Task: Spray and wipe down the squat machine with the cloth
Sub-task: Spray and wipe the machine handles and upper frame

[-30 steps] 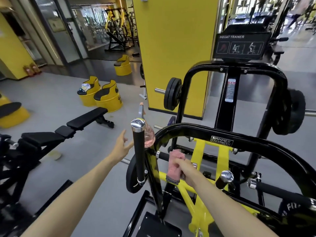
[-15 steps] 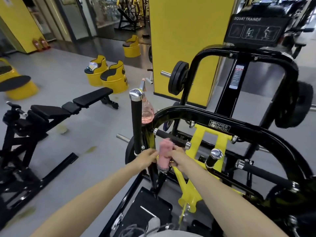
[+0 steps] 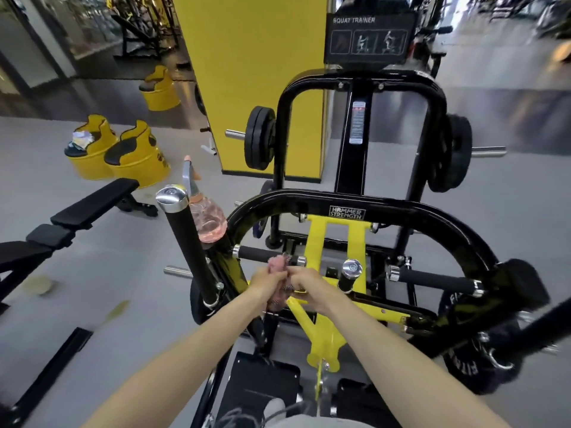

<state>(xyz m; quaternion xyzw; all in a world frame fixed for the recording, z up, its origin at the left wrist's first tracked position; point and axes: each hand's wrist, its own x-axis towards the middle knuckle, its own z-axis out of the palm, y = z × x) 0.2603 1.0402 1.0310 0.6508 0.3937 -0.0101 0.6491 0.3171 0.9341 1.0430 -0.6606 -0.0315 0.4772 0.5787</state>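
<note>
Gym floor (image 3: 123, 261), one cloth (image 3: 276, 263), left hand (image 3: 266, 282), right hand (image 3: 306, 284) both gripping

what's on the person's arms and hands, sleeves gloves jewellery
Nothing visible. The left hand and right hand are ungloved, with no ring, watch or band; the left forearm and right forearm are bare, no sleeve showing down to the frame's bottom edge.

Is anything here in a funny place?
Yes: the spray bottle seems perched on the machine's black frame, behind the upright handle, where it might topple. Greenish smudges mark the floor at left.
</note>
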